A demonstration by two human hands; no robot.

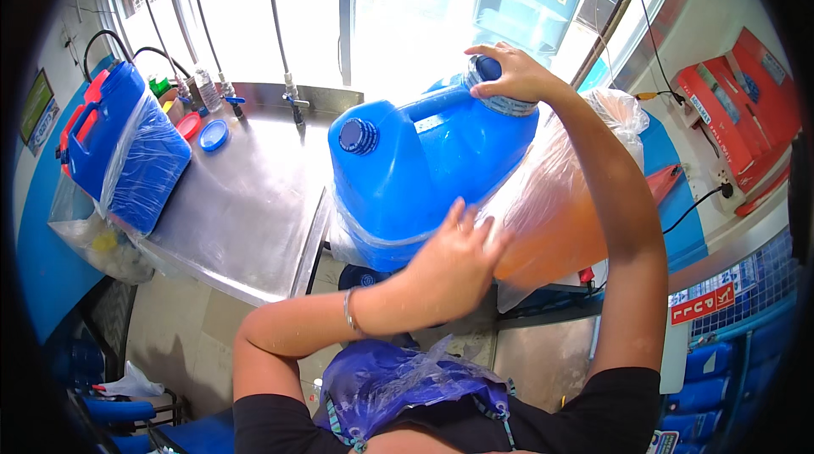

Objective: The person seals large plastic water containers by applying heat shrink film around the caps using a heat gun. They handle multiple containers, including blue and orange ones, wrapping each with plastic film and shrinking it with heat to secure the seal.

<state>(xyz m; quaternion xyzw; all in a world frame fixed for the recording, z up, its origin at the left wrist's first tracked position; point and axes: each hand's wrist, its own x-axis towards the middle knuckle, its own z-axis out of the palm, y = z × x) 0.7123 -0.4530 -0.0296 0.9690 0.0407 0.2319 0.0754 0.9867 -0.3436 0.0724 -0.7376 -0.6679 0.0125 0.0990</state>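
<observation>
A blue plastic water jug (pixel 394 180) is tilted in front of me, clear plastic wrapped round its lower part. It has a moulded handle (pixel 439 104) and a small dark blue ribbed cap (pixel 358 136). My right hand (pixel 515 75) reaches over the top and grips the wide blue cap (pixel 488 67), whose neck carries a printed band (pixel 509 105). My left hand (pixel 445 266), slightly blurred, is before the jug's near side with fingers spread and nothing in them. Whether it touches the jug I cannot tell.
A steel counter (pixel 248 199) extends left, with another blue jug (pixel 137 142), loose red (pixel 188 126) and blue lids (pixel 213 135), and taps (pixel 294 101). An orange-tinted plastic bag (pixel 559 225) sits right of my jug. A red box (pixel 741 110) hangs on the right wall.
</observation>
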